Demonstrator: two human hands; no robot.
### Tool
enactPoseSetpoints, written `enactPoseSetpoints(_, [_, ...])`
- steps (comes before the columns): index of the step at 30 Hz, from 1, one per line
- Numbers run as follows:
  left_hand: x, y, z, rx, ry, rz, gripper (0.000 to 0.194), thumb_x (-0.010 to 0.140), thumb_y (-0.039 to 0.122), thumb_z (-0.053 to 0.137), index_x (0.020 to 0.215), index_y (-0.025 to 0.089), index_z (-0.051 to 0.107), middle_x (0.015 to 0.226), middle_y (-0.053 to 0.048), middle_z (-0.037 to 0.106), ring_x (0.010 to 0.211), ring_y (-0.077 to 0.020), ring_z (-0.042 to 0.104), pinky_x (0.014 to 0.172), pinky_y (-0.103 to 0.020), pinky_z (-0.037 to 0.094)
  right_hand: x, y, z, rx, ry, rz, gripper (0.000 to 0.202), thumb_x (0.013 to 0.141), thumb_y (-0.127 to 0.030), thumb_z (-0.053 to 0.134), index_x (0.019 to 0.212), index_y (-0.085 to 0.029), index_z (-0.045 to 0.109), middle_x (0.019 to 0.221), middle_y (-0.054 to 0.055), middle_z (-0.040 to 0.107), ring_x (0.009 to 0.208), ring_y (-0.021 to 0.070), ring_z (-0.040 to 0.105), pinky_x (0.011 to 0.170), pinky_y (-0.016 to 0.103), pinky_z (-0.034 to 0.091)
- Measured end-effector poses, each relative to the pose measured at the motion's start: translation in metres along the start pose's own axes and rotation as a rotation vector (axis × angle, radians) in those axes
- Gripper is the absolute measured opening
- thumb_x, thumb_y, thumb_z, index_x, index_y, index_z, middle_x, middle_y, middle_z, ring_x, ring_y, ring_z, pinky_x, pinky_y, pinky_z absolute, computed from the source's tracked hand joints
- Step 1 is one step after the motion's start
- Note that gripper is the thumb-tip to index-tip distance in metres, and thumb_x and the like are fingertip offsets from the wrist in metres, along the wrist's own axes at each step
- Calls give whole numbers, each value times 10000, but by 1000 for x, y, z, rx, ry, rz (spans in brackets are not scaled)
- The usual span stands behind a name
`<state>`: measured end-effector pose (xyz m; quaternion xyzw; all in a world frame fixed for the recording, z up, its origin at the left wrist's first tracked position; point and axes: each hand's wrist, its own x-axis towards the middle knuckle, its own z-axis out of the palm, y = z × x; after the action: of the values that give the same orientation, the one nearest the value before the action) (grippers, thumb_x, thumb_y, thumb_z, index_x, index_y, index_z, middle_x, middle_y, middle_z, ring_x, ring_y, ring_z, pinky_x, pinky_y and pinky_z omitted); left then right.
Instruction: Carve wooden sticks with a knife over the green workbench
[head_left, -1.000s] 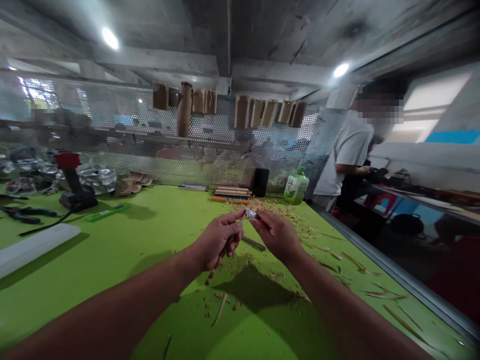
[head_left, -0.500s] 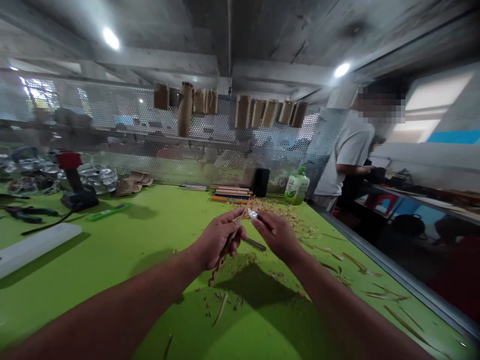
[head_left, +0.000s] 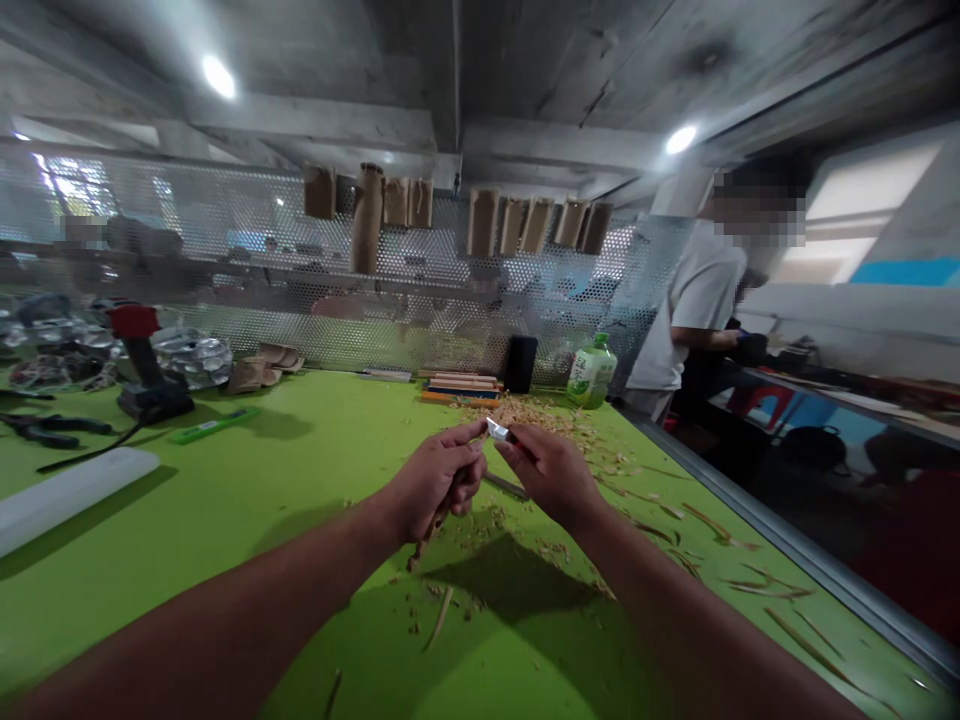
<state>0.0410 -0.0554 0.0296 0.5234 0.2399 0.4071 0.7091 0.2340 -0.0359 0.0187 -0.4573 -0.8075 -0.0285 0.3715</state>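
Note:
Over the green table [head_left: 300, 450], my left hand [head_left: 442, 477] is closed around a thin brown piece of wood [head_left: 422, 548], whose lower end sticks out below the fist. My right hand [head_left: 553, 474] grips a knife with a shiny blade [head_left: 496, 430]; its handle is mostly hidden in the fingers. The blade's tip is close to my left fingertips. A flat metal strip [head_left: 506, 487] shows on the table between the hands. Pale wood shavings [head_left: 525, 412] lie heaped behind the hands, with crumbs below them.
At left are a red-topped power drill [head_left: 146, 360], pliers [head_left: 56, 430], a green cutter [head_left: 217, 425] and a long white block [head_left: 79, 495]. A green bottle [head_left: 591, 372], a black phone [head_left: 520, 364] and stacked sticks [head_left: 461, 388] stand behind. A person [head_left: 701, 300] is at right.
The blade in my right hand has moved slightly left, towards my left fingertips. My left hand has turned a little, and less of the wood shows above it.

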Motion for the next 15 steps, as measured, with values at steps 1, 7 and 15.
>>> enactPoseSetpoints(1, [-1,0,1,-2,-14,1,598,877,218,522,1452,226,357,630,70,441,412,-30,318,383,-153,251,2,4,-2,17,26,24,313,932,-432,433,766,-197,556,675,5,541,619,133,473,581,246,318])
enactPoseSetpoints(7, [-3,-1,4,14,-57,-8,623,880,229,525,1472,225,330,617,69,448,420,-39,320,394,-164,254,11,39,-18,81,227,226,412,910,-490,425,626,-195,471,567,-24,443,560,125,414,519,249,275])
enactPoseSetpoints(15, [3,-4,-1,39,11,43,613,848,239,555,1438,238,390,645,60,479,419,-35,343,391,-162,268,0,2,-3,99,25,22,310,929,-434,440,773,-196,563,665,0,532,614,133,471,575,245,325])
